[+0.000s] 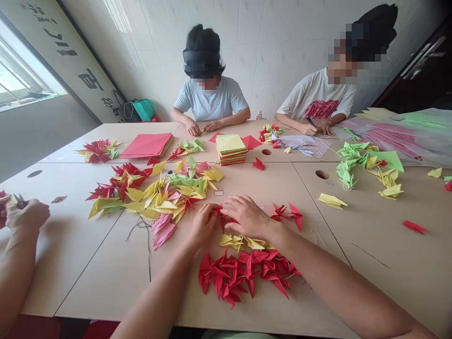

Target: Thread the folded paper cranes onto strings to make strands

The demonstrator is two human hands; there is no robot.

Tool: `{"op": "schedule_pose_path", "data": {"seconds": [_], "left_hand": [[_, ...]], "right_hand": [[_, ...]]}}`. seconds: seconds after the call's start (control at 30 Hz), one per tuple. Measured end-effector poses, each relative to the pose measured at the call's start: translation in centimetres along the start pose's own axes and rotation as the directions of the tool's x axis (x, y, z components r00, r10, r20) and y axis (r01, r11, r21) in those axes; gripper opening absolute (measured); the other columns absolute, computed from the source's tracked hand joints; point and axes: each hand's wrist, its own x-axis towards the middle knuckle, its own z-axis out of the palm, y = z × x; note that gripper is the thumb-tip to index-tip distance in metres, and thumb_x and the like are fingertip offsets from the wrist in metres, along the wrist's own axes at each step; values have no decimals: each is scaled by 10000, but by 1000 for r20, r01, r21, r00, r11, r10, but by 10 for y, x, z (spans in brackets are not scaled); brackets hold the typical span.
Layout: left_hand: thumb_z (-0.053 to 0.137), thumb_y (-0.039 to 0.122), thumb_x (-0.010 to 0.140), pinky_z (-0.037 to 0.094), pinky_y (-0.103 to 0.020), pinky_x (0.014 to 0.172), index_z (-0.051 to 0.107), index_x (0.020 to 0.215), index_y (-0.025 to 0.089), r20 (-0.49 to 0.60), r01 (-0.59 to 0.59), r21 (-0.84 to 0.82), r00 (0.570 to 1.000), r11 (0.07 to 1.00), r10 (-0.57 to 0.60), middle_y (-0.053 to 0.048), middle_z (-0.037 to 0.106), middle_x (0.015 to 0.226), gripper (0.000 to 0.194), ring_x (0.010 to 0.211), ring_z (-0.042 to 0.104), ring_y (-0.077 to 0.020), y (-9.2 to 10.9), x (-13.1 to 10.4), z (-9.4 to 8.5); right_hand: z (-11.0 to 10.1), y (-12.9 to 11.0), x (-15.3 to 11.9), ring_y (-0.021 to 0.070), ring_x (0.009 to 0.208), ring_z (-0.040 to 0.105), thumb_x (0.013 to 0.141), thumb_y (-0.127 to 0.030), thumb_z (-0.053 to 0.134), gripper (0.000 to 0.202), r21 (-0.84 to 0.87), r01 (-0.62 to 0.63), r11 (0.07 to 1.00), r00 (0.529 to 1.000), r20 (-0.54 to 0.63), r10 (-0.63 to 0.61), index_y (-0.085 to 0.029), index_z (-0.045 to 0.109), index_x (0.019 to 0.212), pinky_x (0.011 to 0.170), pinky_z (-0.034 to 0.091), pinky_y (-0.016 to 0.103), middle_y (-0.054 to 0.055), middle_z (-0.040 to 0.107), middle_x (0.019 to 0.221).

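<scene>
Both hands meet at the middle of the table over a red folded paper crane (pixel 226 217), which is mostly covered by fingers. My left hand (pixel 205 225) pinches its left side. From the right, my right hand (pixel 250 217) bends its fingers over the crane, their tips close to the left hand's; the exact grip is partly hidden. Just below lies a row of yellow folded papers (pixel 231 241). Nearer me is a string of red paper cranes (pixel 249 273). More red cranes (pixel 287 214) rest beside my right hand.
A mixed heap of paper cranes (pixel 165 193) lies left of my hands. Stacked square paper (pixel 231 153) and red sheets (pixel 146 145) stand farther back. A co-worker's hands (pixel 26 214) hold scissors at far left. Two people sit opposite, one writing with a pen (pixel 310 121). A needle and thread (pixel 370 255) lies right.
</scene>
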Motion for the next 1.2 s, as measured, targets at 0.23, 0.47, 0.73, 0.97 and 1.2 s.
{"op": "schedule_pose_path", "data": {"seconds": [0.23, 0.47, 0.73, 0.97, 1.2], "left_hand": [[445, 106, 739, 481, -325, 799, 554, 945, 195, -4, 18, -34, 1000, 999, -18, -41, 645, 939, 250, 882, 600, -173, -2, 1, 1], [485, 318, 793, 480, -330, 743, 564, 952, 189, -34, 138, 37, 990, 990, -137, -63, 628, 962, 220, 863, 593, -198, 4, 3, -2], [552, 395, 770, 447, -418, 899, 564, 1045, 215, -121, 77, 177, 991, 981, -55, -84, 560, 1108, 329, 1071, 517, -256, 14, 0, 6], [584, 369, 776, 444, -434, 910, 522, 1133, 200, -49, -49, 310, 997, 949, 67, -106, 548, 1176, 400, 1096, 502, -267, 15, -2, 11], [531, 341, 830, 432, -412, 924, 515, 1103, 205, 91, -172, 190, 983, 967, 157, -89, 590, 1120, 306, 1094, 508, -237, 66, 6, 13]], "right_hand": [[1, 7, -2, 254, 1152, 461, 886, -395, 487, 294, 30, -60, 998, 998, -13, 61, -208, 656, 1037, 942, 387, 444, 106, 573, 1192], [-43, 68, -89, 246, 1115, 511, 869, -348, 494, 337, 254, -407, 877, 855, -231, 464, -223, 579, 1170, 953, 421, 423, 101, 569, 1184], [-32, 90, -156, 227, 1004, 573, 797, -378, 545, 331, 437, -693, 573, 687, 161, 708, -205, 595, 1074, 826, 463, 325, 80, 593, 1138], [-20, 82, -143, 164, 693, 562, 827, -343, 457, 218, 446, -662, 602, 699, 80, 710, -185, 560, 717, 655, 420, 262, 23, 627, 750], [-20, 73, -140, 168, 728, 580, 828, -384, 501, 217, 641, -556, 529, 702, 20, 712, -182, 576, 861, 659, 436, 257, 40, 653, 824]]}}
